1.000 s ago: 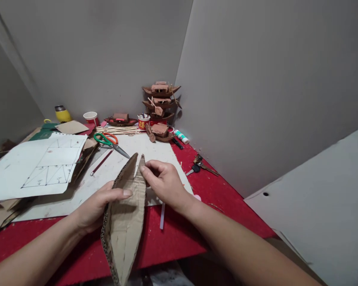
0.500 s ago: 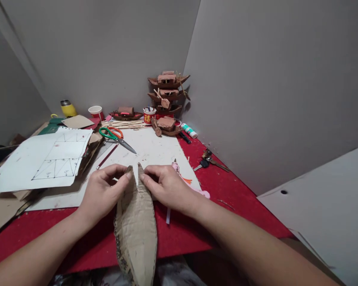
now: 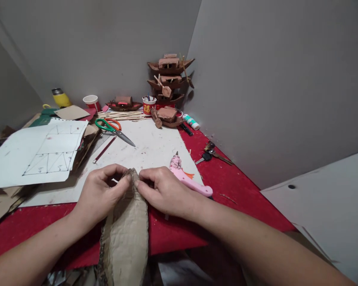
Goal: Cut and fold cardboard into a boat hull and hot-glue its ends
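A long, boat-shaped piece of cardboard (image 3: 129,234) points away from me, its near end running out of the frame. Its edges are rough and the left side stands up as a wall. My left hand (image 3: 103,194) pinches the left side of the far tip between thumb and fingers. On the right side of the same tip, my right hand (image 3: 162,190) is closed with thumb and fingers. The two sides of the tip meet between my hands. Just beyond my right hand lies a pink glue gun (image 3: 187,178), partly hidden by the wrist.
Green-and-orange-handled scissors (image 3: 116,131) and a pencil (image 3: 104,150) lie on a white board (image 3: 155,139). Several brown model boats (image 3: 170,65) stand stacked at the back. Keys (image 3: 209,155) rest at right. Drawn paper sheets (image 3: 18,155) cover cardboard at left.
The two separated points of the cardboard's far end have been brought together by my hands. The view has shifted slightly, and more of the pink glue gun shows.
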